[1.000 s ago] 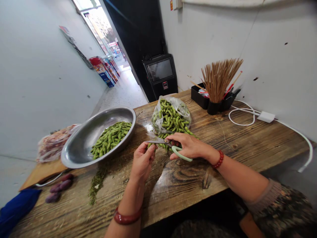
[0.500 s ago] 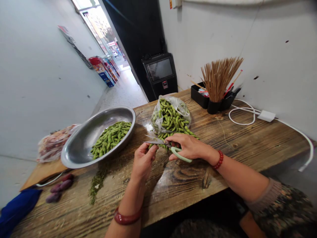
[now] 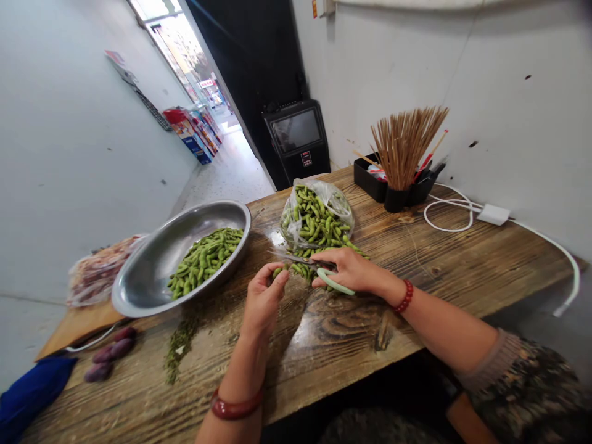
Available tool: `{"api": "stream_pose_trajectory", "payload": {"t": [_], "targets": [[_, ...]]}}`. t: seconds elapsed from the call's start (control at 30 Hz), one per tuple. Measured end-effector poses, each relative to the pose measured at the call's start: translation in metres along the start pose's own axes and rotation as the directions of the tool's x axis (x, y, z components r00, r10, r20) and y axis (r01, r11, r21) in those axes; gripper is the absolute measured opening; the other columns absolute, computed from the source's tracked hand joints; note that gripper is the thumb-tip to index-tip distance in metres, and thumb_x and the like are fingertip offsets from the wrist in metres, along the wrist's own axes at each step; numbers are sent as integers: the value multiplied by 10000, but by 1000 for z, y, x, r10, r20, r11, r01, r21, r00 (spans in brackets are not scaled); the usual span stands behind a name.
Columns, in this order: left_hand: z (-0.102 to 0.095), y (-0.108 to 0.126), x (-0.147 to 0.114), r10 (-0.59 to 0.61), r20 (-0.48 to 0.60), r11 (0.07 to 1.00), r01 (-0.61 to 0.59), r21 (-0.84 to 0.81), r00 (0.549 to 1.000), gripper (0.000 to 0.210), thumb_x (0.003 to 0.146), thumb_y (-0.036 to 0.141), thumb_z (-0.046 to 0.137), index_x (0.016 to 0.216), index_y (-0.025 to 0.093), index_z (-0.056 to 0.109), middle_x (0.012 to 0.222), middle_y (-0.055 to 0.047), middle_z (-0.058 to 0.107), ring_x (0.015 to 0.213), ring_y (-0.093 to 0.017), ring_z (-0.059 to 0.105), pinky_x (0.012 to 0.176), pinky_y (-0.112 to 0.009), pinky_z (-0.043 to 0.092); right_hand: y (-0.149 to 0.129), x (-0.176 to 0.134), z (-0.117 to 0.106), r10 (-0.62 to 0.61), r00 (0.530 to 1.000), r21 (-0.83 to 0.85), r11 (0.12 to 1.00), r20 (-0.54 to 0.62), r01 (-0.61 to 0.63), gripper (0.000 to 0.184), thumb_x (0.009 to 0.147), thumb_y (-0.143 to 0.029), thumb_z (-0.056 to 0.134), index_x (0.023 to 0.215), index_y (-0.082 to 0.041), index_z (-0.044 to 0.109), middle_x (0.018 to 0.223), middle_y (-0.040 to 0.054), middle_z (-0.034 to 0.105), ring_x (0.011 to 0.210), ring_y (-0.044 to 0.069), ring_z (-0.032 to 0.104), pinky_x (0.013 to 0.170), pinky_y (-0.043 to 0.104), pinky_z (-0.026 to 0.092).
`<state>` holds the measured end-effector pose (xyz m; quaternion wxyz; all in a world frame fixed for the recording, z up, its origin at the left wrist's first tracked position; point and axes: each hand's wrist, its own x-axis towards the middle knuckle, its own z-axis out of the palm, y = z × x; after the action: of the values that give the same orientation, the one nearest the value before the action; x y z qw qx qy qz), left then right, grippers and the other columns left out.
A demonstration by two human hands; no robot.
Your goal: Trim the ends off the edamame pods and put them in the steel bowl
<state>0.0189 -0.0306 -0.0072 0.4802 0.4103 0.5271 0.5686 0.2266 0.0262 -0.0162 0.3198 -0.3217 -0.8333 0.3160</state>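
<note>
A blue cloth (image 3: 34, 391) is cut off at far left. The steel bowl (image 3: 150, 268) hides part of the table's (image 3: 444, 265) back edge. My left hand (image 3: 263, 302) pinches a green pod (image 3: 278, 271), mostly covered. Beyond the bagged pods' (image 3: 317, 216) near side, my right hand (image 3: 351, 271) grips scissors (image 3: 337, 283), half hidden; bare wood lies open rightward.

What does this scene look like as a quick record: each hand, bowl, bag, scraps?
Left hand: pinching an edamame pod
Right hand: gripping pale-green-handled scissors
Metal bowl: left of both hands, partly filled with edamame
Plastic bag: open, pods spilling onto the wooden table
Scraps: loose on the table, near side of the bowl
</note>
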Motion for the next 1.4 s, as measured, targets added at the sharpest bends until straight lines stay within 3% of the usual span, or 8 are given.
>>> {"api": "stream_pose_trajectory", "payload": {"t": [0.17,0.3,0.4,0.5,0.87,1.2,1.4], "targets": [[1,6,1,-83,36,973,89,-211,996,263,684,259,766,807,168,552,651,47,514,453,-34,358,373,-146,221,4,1,2,47,996,28,999,-70,-45,477,699,-446,766,1076,-166,686,876,43,697,714,146,604,662,245,453],[-1,7,4,-121,26,945,124,-304,992,291,671,224,772,805,168,520,740,17,582,455,-22,362,360,-130,217,1,-2,2,2,1000,-45,999,-27,-3,586,677,-456,782,1165,-172,625,912,50,666,709,141,573,657,254,458],[-2,5,4,-115,35,934,120,-336,993,294,661,213,781,837,166,551,665,39,538,458,-28,366,363,-127,229,-2,-4,2,-34,999,-119,992,20,36,652,657,-463,796,1206,-179,588,943,57,647,761,160,572,688,271,457],[1,2,2,-109,52,935,121,-334,993,301,641,207,797,859,157,595,578,64,462,464,-39,376,368,-133,230,-4,-6,2,-48,998,-157,986,45,55,655,656,-460,798,1206,-177,582,957,61,637,795,174,571,702,276,451],[5,4,-2,-112,7,965,110,-240,994,335,582,269,845,817,127,652,680,3,591,464,-21,369,390,-138,230,-3,-6,0,-64,996,-177,981,59,74,606,678,-470,784,1189,-204,597,943,49,636,782,166,572,688,260,434],[3,6,-3,-95,64,976,106,-189,993,271,633,285,813,777,126,647,662,1,572,463,-21,358,395,-140,219,2,-4,-1,-139,989,-106,984,54,144,503,741,-459,739,1149,-184,635,866,43,643,713,146,557,672,247,433],[2,5,-1,-110,127,963,137,-231,986,232,676,255,785,779,130,620,666,18,533,458,-15,347,385,-123,241,0,-2,-5,-112,991,-56,992,70,116,418,747,-396,747,1101,-187,674,880,45,669,726,143,593,679,236,444]]}}
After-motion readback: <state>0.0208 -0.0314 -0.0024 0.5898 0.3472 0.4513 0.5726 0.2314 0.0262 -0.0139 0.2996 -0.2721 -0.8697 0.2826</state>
